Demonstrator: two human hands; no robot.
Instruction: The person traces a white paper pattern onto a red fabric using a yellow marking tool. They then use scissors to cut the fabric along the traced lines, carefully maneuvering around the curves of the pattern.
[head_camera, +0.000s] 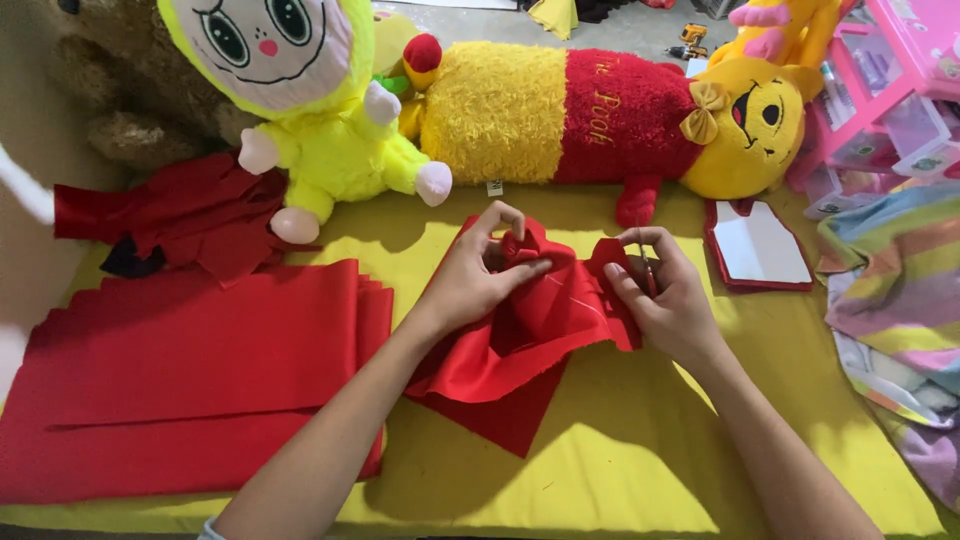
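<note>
Currently both your hands, left hand (472, 283) and right hand (668, 300), have fingers clamped on the red fabric piece (520, 350); the red fabric stack (200, 380) left of it lies untouched.

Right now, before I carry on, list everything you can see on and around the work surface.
red fabric piece: one, red, centre of the table, bunched and held by both hands
red fabric stack: one pile, red, flat at the left
cut red scraps: one heap, red with a dark bit, upper left
yellow doll: one, bright yellow with a pale face, back left
bear bolster: one, yellow and red, lying along the back
brown plush: one, brown, far left corner
flat template: one, white edged in red, right of the hands
pink toy shelf: one, pink, top right
striped cloth: one, pastel stripes, right edge
table cover: one, yellow
left hand: pinching the fabric
right hand: pinching the fabric
</note>
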